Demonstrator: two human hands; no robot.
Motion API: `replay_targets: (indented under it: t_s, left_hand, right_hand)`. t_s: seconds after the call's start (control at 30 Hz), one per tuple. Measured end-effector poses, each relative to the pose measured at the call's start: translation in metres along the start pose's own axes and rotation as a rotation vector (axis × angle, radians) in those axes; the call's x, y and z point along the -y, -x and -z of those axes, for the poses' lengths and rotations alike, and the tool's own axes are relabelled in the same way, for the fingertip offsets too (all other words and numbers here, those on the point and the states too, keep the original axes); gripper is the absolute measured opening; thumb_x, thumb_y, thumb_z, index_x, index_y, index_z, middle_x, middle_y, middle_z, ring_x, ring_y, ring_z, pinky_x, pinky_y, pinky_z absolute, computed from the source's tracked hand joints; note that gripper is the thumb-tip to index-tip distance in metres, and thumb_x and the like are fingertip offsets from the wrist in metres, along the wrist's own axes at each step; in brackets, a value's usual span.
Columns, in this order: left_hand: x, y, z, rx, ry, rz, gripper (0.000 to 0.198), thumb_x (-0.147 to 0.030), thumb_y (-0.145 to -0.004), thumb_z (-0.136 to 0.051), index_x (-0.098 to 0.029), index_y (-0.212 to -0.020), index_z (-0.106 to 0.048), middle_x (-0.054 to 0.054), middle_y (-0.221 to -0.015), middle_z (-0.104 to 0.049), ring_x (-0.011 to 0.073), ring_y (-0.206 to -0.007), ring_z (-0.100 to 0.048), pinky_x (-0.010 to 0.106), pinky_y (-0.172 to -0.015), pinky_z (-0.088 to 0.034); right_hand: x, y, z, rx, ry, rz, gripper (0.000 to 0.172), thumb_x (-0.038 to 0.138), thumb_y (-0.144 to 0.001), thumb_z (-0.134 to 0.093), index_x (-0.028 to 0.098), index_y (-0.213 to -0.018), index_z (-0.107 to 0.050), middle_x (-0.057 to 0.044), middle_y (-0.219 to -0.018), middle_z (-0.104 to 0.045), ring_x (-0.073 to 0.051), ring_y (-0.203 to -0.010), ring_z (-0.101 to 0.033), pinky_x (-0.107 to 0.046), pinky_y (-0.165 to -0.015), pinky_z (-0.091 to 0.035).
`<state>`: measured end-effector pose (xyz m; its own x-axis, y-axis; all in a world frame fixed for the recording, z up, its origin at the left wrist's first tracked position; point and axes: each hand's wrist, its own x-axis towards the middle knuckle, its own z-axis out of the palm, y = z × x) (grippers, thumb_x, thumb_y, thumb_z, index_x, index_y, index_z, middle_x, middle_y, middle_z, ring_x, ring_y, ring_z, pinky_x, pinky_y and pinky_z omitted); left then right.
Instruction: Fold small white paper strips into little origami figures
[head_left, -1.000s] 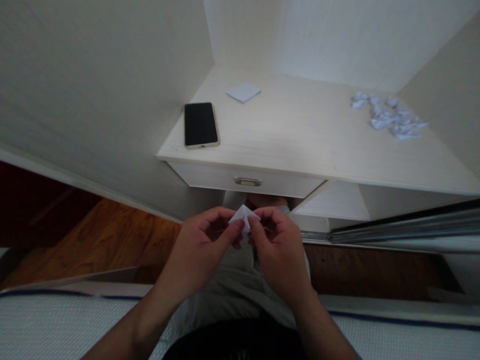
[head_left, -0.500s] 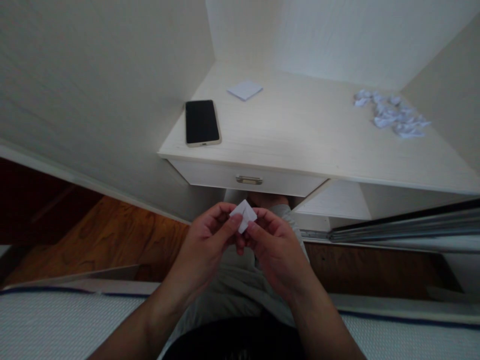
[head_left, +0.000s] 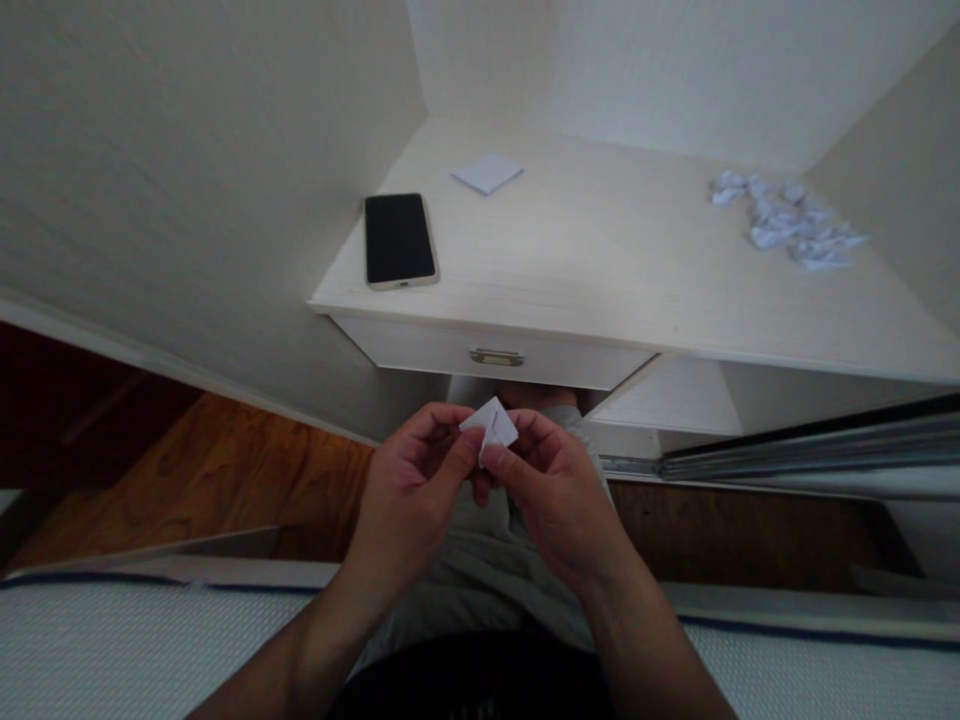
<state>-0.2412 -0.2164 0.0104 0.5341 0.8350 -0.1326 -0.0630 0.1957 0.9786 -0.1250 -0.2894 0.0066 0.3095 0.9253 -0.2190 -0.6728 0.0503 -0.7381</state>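
Observation:
A small folded white paper (head_left: 491,418), diamond-shaped with creases, is pinched between both my hands in front of the drawer. My left hand (head_left: 421,462) grips its left side, thumb on top and fingers behind. On the right side, my right hand (head_left: 541,468) presses its thumb onto the lower flap, with the fingers curled behind. The paper's lower tip is partly covered by my thumbs.
Beyond my hands is a white shelf top (head_left: 585,260) with a black-screened phone (head_left: 400,240), a flat folded paper square (head_left: 487,173) and several crumpled or folded paper pieces (head_left: 787,220). Below it sits a drawer with a metal handle (head_left: 496,357). A side panel (head_left: 225,180) rises at left.
My right thumb has shifted slightly left and up over the paper, and a flap there now stands at a different angle. The view has moved a little.

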Motion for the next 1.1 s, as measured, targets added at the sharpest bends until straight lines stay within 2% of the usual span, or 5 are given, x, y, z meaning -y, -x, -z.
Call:
replay_targets:
  t_s: [0.17, 0.53, 0.67, 0.93, 1.1]
  left_hand:
    - [-0.011, 0.005, -0.003, -0.105, -0.243, -0.153, 0.006, -0.024, -0.09, -0.076, -0.022, -0.092, -0.07, -0.003, -0.067, -0.07, 0.0132, -0.053, -0.064, 0.022, -0.051, -0.051]
    - [-0.004, 0.008, -0.001, -0.192, -0.274, -0.264, 0.011, -0.019, -0.089, -0.076, -0.027, -0.095, -0.073, -0.003, -0.081, -0.071, 0.0137, -0.065, -0.066, 0.024, -0.062, -0.054]
    - [-0.002, 0.003, 0.006, -0.121, -0.208, -0.215, 0.009, -0.024, -0.091, -0.077, -0.024, -0.098, -0.072, -0.002, -0.082, -0.072, 0.0137, -0.067, -0.067, 0.023, -0.063, -0.055]
    - [-0.006, -0.009, 0.024, 0.205, 0.07, 0.014, 0.025, -0.025, -0.091, -0.08, -0.024, -0.115, -0.077, 0.005, -0.099, -0.077, 0.0165, -0.077, -0.071, 0.025, -0.066, -0.059]
    - [-0.01, -0.009, 0.016, 0.103, 0.136, 0.011, 0.017, -0.019, -0.082, -0.086, -0.022, -0.098, -0.081, 0.003, -0.088, -0.076, 0.0146, -0.07, -0.068, 0.024, -0.065, -0.058]
  right_hand:
    - [0.007, 0.002, -0.005, -0.023, 0.186, 0.071, 0.014, 0.024, -0.085, -0.082, 0.021, -0.096, -0.073, 0.001, -0.082, -0.073, -0.012, -0.069, -0.065, -0.026, -0.065, -0.055]
    - [0.003, 0.004, -0.017, -0.156, 0.335, 0.136, 0.015, 0.023, -0.085, -0.078, 0.021, -0.099, -0.074, 0.0, -0.08, -0.073, -0.015, -0.072, -0.068, -0.03, -0.069, -0.056]
    - [0.003, 0.004, -0.017, -0.138, 0.319, 0.12, 0.014, 0.024, -0.084, -0.079, 0.02, -0.097, -0.074, 0.0, -0.081, -0.072, -0.014, -0.07, -0.065, -0.03, -0.068, -0.053]
    - [0.013, -0.001, -0.005, -0.009, 0.263, 0.025, 0.015, 0.023, -0.081, -0.081, 0.022, -0.094, -0.074, 0.002, -0.08, -0.073, -0.014, -0.068, -0.065, -0.028, -0.064, -0.051]
    - [0.014, -0.002, -0.002, -0.024, 0.229, 0.032, 0.014, 0.023, -0.08, -0.084, 0.023, -0.087, -0.072, 0.003, -0.076, -0.071, -0.013, -0.066, -0.064, -0.027, -0.066, -0.052]
